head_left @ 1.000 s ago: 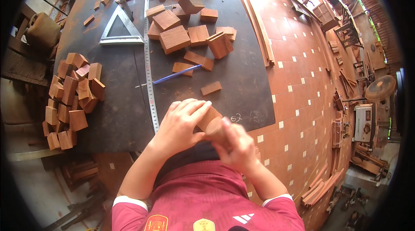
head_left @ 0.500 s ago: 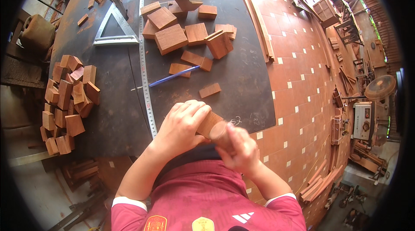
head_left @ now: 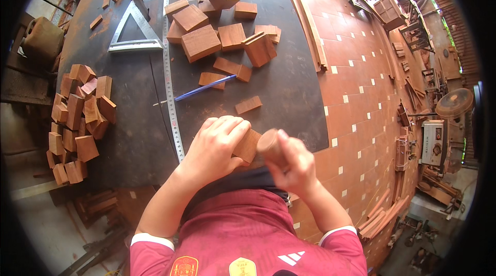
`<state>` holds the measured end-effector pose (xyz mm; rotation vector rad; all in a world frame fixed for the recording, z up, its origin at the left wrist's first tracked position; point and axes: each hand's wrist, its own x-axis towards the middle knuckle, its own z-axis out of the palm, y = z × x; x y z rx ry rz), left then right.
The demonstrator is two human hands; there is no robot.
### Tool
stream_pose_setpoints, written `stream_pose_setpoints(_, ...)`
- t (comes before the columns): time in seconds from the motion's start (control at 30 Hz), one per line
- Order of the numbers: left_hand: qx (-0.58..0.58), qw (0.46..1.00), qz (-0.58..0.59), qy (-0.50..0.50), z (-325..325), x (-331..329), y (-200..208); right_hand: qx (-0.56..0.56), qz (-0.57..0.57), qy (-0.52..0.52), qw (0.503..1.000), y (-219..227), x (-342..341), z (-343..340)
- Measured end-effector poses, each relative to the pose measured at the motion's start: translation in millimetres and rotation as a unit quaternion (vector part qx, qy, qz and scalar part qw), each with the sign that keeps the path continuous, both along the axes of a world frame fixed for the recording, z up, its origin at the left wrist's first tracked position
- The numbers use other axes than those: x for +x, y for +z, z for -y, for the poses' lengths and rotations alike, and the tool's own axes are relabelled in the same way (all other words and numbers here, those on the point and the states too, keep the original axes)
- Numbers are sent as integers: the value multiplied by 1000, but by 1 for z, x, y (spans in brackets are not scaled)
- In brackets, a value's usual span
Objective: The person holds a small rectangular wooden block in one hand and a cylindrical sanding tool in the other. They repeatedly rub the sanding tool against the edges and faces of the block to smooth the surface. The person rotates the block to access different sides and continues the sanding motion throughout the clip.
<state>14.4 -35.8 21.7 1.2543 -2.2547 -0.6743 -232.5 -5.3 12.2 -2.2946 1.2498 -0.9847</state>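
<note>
At the near edge of the dark table (head_left: 139, 136), my left hand (head_left: 214, 141) is closed over a reddish-brown wooden block (head_left: 248, 146), its fingers across the top. My right hand (head_left: 297, 165) grips a short brown cylinder (head_left: 268, 144) with a pale round end; what it is made of I cannot tell. The cylinder is just right of the block, with a small gap between them. A small flat wood piece (head_left: 248, 105) lies beyond my hands. Behind it a blue pen (head_left: 205, 88) rests partly on another wood piece (head_left: 211, 79).
Larger wooden blocks (head_left: 200, 43) are heaped at the table's far middle. Many small blocks (head_left: 75, 110) crowd its left edge. A steel ruler (head_left: 168, 69) runs lengthwise beside a metal triangle square (head_left: 136, 45). Long boards (head_left: 306, 25) lie along the right edge, above the tiled floor (head_left: 356, 100).
My right hand and the cylinder have moved slightly right and up, off the block's end. The block in my left hand now shows more of its face.
</note>
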Motion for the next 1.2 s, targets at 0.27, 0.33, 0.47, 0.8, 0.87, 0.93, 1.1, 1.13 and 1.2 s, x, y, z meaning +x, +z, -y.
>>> stream_pose_setpoints(0.27, -5, 1000, 1, -2, -2, -1, -2, 13, -3, -4, 1000, 1, -1, 2)
stream_pose_setpoints(0.33, -6, 1000, 0, 1, -2, 0, -4, 13, -11, 26, 1000, 1, 5, -5)
stream_pose_setpoints(0.47, -8, 1000, -4, 5, -2, -1, -4, 30, -4, 51, 998, 1, 5, -17)
stream_pose_setpoints(0.8, 4, 1000, -22, 10, -4, -2, -3, 29, -6, 16, 999, -4, 2, -4)
stream_pose_setpoints(0.87, 0, 1000, -15, 14, -6, -3, -5, 31, -9, 33, 999, 1, 7, -14)
stream_pose_setpoints(0.93, -4, 1000, -13, 16, -6, -4, -5, 45, 4, 70, 997, 2, 9, -26)
stream_pose_setpoints(1.1, 1, 1000, -17, 17, -7, -4, -1, 21, -11, 13, 1000, -3, -1, -2)
stream_pose_setpoints(1.13, -5, 1000, -9, 15, -7, -3, -3, 18, -11, 42, 999, -2, 1, -9)
stream_pose_setpoints(1.2, -17, 1000, 5, 11, -7, -5, -8, 32, -3, 80, 996, 0, 7, -25)
